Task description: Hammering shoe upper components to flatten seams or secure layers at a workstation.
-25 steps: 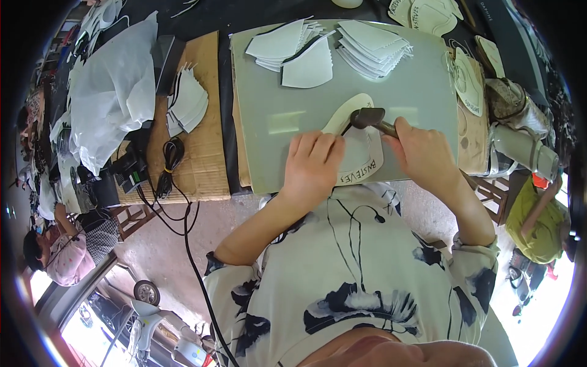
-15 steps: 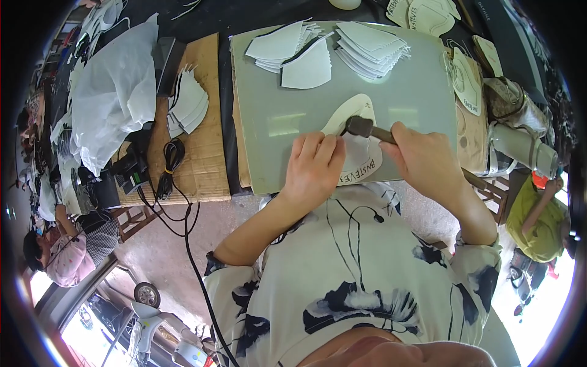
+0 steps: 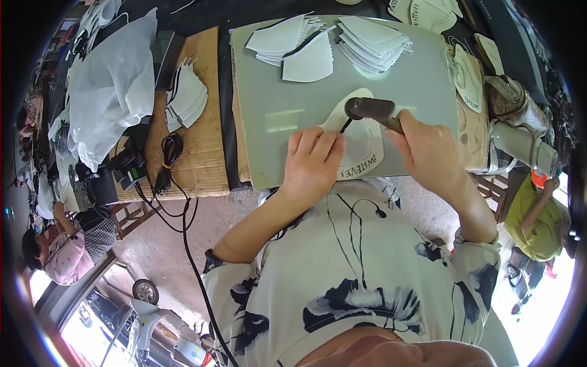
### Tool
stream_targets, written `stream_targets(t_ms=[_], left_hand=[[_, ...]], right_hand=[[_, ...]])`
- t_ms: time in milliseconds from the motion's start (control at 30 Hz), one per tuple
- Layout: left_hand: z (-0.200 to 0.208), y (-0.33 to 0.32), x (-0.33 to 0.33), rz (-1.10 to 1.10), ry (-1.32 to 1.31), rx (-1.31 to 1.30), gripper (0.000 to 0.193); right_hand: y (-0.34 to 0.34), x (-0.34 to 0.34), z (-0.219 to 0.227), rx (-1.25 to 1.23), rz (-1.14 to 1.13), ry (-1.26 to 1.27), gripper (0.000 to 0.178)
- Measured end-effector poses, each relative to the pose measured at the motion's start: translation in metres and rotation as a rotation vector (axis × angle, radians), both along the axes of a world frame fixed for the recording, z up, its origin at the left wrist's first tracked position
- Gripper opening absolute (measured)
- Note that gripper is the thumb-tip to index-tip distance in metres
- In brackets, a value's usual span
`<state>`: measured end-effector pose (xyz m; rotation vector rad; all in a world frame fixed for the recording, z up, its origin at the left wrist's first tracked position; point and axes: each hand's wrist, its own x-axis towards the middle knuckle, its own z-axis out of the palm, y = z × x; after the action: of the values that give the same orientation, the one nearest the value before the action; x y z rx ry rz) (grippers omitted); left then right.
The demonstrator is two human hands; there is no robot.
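Note:
My right hand (image 3: 433,153) is closed round the handle of a dark hammer (image 3: 380,110), whose head is tilted above a cream cut-out template (image 3: 362,95) with dark lettering. A whitish piece (image 3: 358,144) with a black strip at its upper edge lies on this template. My left hand (image 3: 312,162) presses its curled fingers down at the piece's left side, close to the hammer head; the fingertips hide part of it. Under all this is a smooth grey-green board (image 3: 263,92). Two stacks of white cut pieces, a left one (image 3: 307,60) and a right one (image 3: 373,43), lie at its far edge.
On the left, cardboard (image 3: 211,153) carries more white pieces (image 3: 186,98), a coiled black cable (image 3: 168,159) and a plastic bag (image 3: 113,85). More templates (image 3: 468,79) and a wrapped roll (image 3: 520,147) lie on the right. Other people (image 3: 535,217) sit at both sides.
The hammer head has lifted and turned, so its side now shows, and my right hand has tilted with it. My left hand stays at nearly the same place on the piece.

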<state>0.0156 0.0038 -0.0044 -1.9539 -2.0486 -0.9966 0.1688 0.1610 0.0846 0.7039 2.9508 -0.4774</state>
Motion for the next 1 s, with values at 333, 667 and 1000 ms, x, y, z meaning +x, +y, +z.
stream_targets(t_ms=[333, 667, 1000], left_hand=[[0.003, 0.001, -0.001, -0.04, 0.063, 0.007, 0.031], [0.001, 0.0, -0.002, -0.048, 0.1, -0.015, 0.03], [0.0, -0.004, -0.009, 0.029, -0.274, -0.015, 0.028]], right_hand=[[-0.001, 0.006, -0.016, -0.058, 0.069, -0.091, 0.032], [0.013, 0.008, -0.014, -0.028, 0.035, -0.076, 0.032], [0.009, 0.008, -0.019, -0.071, 0.021, -0.122, 0.028]])
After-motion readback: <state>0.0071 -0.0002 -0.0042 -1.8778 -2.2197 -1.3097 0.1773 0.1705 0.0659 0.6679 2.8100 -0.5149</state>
